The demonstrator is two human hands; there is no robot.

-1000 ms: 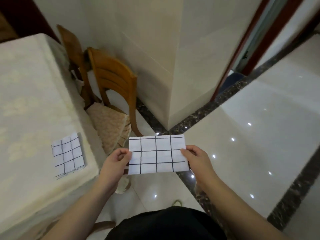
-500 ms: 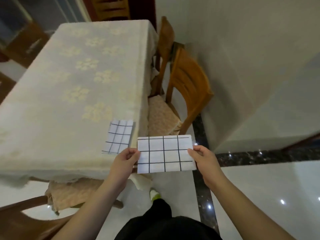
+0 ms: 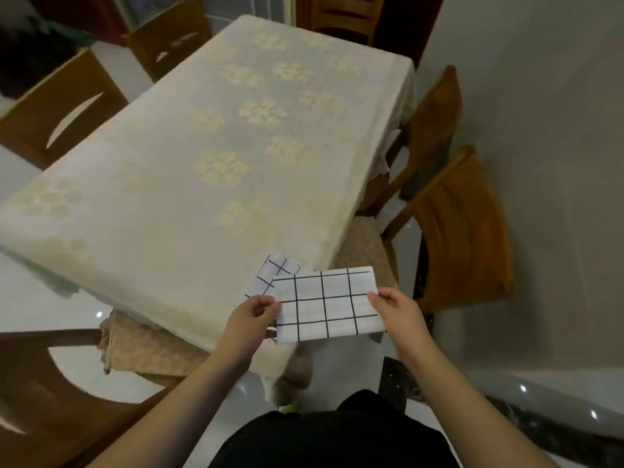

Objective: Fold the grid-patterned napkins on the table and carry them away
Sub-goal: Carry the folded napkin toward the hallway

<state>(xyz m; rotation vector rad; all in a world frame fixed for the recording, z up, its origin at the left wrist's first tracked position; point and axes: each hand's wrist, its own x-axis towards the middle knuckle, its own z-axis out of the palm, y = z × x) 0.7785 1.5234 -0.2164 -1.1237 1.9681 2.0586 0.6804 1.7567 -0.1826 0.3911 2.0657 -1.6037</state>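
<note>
The view has swung back to the table [image 3: 209, 170]. The left hand [image 3: 251, 314] and right hand [image 3: 396, 307] pinch 1 folded napkin [image 3: 326, 304] above the second napkin [image 3: 275, 271] at the table's 5 o'clock corner, probably to stack them.

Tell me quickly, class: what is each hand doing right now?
Left hand: closed, pinching the left edge of the folded grid napkin.
Right hand: closed, pinching the same napkin's right edge.

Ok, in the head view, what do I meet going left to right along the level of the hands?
Left hand → held napkin → right hand → wooden chair.
</note>
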